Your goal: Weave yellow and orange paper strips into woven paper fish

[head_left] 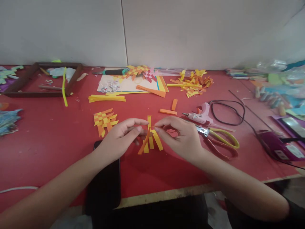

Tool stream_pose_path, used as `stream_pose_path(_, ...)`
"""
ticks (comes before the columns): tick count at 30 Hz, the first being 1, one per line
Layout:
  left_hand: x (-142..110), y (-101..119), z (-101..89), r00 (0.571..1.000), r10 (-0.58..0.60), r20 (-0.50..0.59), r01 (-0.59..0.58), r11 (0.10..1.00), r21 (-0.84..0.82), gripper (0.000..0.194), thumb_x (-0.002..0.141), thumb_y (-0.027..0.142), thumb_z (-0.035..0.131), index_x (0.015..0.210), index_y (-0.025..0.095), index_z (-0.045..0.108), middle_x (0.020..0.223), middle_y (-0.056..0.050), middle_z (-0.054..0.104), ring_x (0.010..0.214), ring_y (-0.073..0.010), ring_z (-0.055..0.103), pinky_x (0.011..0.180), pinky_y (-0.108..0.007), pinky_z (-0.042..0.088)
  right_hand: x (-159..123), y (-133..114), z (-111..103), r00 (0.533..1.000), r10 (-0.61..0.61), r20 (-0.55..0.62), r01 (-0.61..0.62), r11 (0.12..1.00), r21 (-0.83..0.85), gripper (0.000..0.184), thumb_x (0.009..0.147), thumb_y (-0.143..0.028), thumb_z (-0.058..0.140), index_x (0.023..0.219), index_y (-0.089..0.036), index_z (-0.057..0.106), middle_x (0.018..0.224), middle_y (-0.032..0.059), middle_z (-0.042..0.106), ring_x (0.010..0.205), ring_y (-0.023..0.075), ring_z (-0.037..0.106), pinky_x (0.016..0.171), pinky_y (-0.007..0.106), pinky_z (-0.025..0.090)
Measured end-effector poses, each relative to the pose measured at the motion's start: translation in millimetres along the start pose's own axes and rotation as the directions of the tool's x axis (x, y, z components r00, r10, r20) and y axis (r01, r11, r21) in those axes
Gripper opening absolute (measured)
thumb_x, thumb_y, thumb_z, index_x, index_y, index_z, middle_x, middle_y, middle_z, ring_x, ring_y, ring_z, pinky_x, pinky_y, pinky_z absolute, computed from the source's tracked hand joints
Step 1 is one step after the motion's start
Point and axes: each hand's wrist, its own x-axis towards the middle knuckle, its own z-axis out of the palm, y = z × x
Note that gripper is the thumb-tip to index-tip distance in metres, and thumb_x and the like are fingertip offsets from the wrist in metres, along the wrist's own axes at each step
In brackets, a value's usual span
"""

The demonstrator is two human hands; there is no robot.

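Between my two hands is a small piece of woven paper strips. Its yellow strips (157, 140) fan downward, and an orange strip (144, 145) hangs slanted at its left. My left hand (124, 135) pinches the piece from the left, its thumb and fingers around the strips' upper part. From the right, my right hand (182, 136) pinches at the piece's upper edge; the exact grip is partly hidden by the fingers. A woven yellow-and-orange piece (105, 121) lies left of my left hand. Two short orange strips (168, 112) rest just beyond my right hand.
A pink glue gun (201, 115) and scissors (220, 141) lie to the right, with a black cable (244, 116). A black phone (107, 178) sits at the front edge. Behind are yellow strips (107, 98), a scrap pile (196, 84) and a brown frame (35, 94).
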Motion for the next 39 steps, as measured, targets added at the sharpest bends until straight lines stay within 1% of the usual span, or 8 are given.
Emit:
stream_pose_path(5,2,1,5.0,0.994,0.068,0.081,-0.058,0.991,-0.120,0.029,0.084,0.027,0.072,0.110,0.018,0.065,0.098,-0.007,0.075,0.087,-0.0189,0.072,0.068,-0.028,0.061,-6,-2,4,0.999,0.033,-0.031,-0.026,0.982,0.185,0.004,0.089,-0.022,0.067,0.087,-0.023,0.070,0.082,0.0009,0.074,0.070,0.0131,0.067,0.060,0.025,0.054)
stream_pose_path(10,6,0,11.7,0.997,0.049,0.055,-0.038,0.983,-0.181,0.021,0.080,0.029,0.078,0.092,0.018,0.066,0.078,-0.001,0.071,0.072,-0.0150,0.070,0.064,-0.026,0.058,-10,4,4,1.000,0.003,0.017,-0.009,0.932,0.362,0.009,0.088,-0.017,0.066,0.091,-0.022,0.072,0.085,0.0024,0.072,0.073,0.0126,0.067,0.063,0.024,0.054)
stream_pose_path(15,6,-8,15.1,0.998,0.062,0.013,-0.060,0.989,-0.132,0.020,0.079,0.028,0.079,0.084,0.018,0.062,0.077,0.001,0.069,0.069,-0.0131,0.069,0.062,-0.023,0.056,-14,17,-5,0.982,0.042,0.185,-0.133,0.847,0.515,0.027,0.094,-0.032,0.052,0.104,-0.022,0.074,0.105,0.0080,0.071,0.097,0.0226,0.069,0.086,0.039,0.056)
stream_pose_path(19,4,-11,18.1,0.992,0.122,-0.034,-0.122,0.992,0.022,0.014,0.081,0.025,0.076,0.082,0.018,0.064,0.078,0.001,0.069,0.071,-0.0111,0.068,0.065,-0.020,0.055,-13,17,-11,0.993,-0.050,0.104,0.009,0.933,0.359,0.034,0.094,-0.045,0.057,0.112,-0.020,0.072,0.111,0.0099,0.072,0.107,0.0255,0.066,0.096,0.043,0.052)
stream_pose_path(23,2,-11,20.4,0.985,0.171,-0.018,-0.170,0.984,0.051,0.008,0.084,0.020,0.070,0.081,0.019,0.063,0.075,0.003,0.069,0.067,-0.0095,0.067,0.063,-0.019,0.054,-11,12,-6,0.986,-0.142,0.093,0.131,0.985,0.114,0.022,0.085,-0.030,0.076,0.104,-0.020,0.072,0.096,0.0064,0.076,0.093,0.0198,0.070,0.086,0.033,0.056)
stream_pose_path(31,1,-21,15.1,0.993,0.120,0.004,-0.119,0.978,0.170,0.014,0.087,0.031,0.068,0.093,0.020,0.062,0.083,0.000,0.070,0.067,-0.0132,0.065,0.059,-0.024,0.052,-16,14,3,0.968,0.043,0.249,-0.085,0.984,0.158,0.014,0.091,-0.015,0.066,0.102,-0.022,0.073,0.088,0.0009,0.075,0.076,0.0117,0.070,0.071,0.022,0.056)
stream_pose_path(34,1,-25,13.9,0.984,0.165,-0.073,-0.118,0.896,0.429,0.033,0.087,0.035,0.065,0.115,0.019,0.056,0.103,-0.007,0.069,0.079,-0.0200,0.066,0.069,-0.034,0.055,-14,16,2,0.975,0.092,0.203,-0.120,0.984,0.130,0.014,0.092,-0.015,0.064,0.099,-0.022,0.074,0.087,0.0016,0.072,0.077,0.0124,0.068,0.069,0.023,0.056)
stream_pose_path(39,0,-30,15.5,0.961,0.273,-0.046,-0.125,0.575,0.808,0.038,0.088,0.035,0.061,0.116,0.011,0.060,0.119,-0.018,0.059,0.111,-0.0365,0.055,0.095,-0.054,0.048,-13,18,0,0.987,0.101,0.127,-0.115,0.988,0.105,0.014,0.092,-0.013,0.061,0.098,-0.021,0.072,0.092,0.0030,0.071,0.084,0.0140,0.068,0.071,0.024,0.055)
